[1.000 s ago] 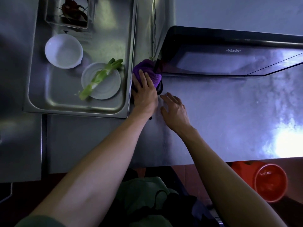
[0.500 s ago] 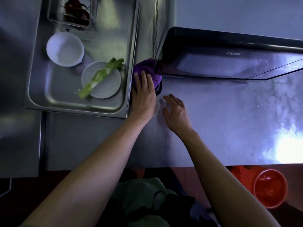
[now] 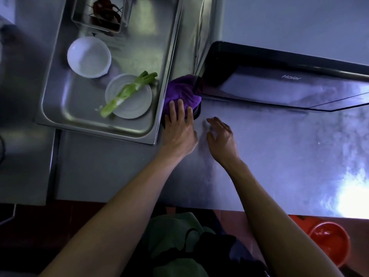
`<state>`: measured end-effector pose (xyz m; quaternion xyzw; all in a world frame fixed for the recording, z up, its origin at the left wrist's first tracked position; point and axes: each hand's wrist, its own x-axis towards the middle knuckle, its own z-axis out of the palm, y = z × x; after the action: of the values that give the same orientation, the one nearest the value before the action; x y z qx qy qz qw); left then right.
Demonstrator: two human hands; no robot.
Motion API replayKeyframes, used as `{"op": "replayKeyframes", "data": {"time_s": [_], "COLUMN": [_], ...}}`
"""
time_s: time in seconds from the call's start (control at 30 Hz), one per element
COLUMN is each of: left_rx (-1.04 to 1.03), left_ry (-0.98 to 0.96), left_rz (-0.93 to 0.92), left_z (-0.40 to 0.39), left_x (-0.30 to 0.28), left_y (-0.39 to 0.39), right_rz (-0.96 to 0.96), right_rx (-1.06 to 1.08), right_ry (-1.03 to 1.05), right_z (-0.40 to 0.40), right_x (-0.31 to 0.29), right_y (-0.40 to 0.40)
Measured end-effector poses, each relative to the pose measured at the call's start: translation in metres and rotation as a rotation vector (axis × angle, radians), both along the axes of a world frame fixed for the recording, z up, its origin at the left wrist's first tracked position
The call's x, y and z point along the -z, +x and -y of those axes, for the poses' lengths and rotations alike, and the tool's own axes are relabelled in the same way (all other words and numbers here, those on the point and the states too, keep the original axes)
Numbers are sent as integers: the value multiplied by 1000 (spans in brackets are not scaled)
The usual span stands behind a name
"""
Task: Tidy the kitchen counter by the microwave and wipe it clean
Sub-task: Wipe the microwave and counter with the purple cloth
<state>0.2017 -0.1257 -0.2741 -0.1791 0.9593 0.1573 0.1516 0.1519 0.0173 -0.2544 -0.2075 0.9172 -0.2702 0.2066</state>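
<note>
Right hand [image 3: 221, 138] lifted | purple cloth [image 3: 182, 91] under left fingers [image 3: 180, 108]

— What sits in the steel tray [image 3: 60, 108] at far left?
— A white bowl [image 3: 89, 56], and nearer, a small white plate [image 3: 135, 104] with a green leek stalk [image 3: 127, 92] lying across it. At the tray's far end, a wire basket [image 3: 99, 15] holds something dark red.
— Anything lower down?
— A red bucket [image 3: 329, 241] on the floor at near right, and green cloth [image 3: 169, 232] at the near edge
</note>
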Motion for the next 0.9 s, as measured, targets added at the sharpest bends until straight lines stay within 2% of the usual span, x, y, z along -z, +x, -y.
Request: {"op": "replayKeyframes", "data": {"time_s": [0.23,0.43,0.7,0.9], "left_rx": [-98,-104,-144,-142], "left_ry": [86,33,114,64], "left_rz": [-9,21,-39,-36], "left_z": [17,18,52,46], "left_x": [0,-1,-12,-8], "left_y": [-16,-34,-86,-76], "right_rz": [0,-1,20,47], "right_rx": [-18,-6,-9,22], "right_ry": [-16,-40,-36,-31], "right_z": [-11,-16,-21,-29], "right_x": [1,0,-2,0], "right_y": [-4,-1,4,11]}}
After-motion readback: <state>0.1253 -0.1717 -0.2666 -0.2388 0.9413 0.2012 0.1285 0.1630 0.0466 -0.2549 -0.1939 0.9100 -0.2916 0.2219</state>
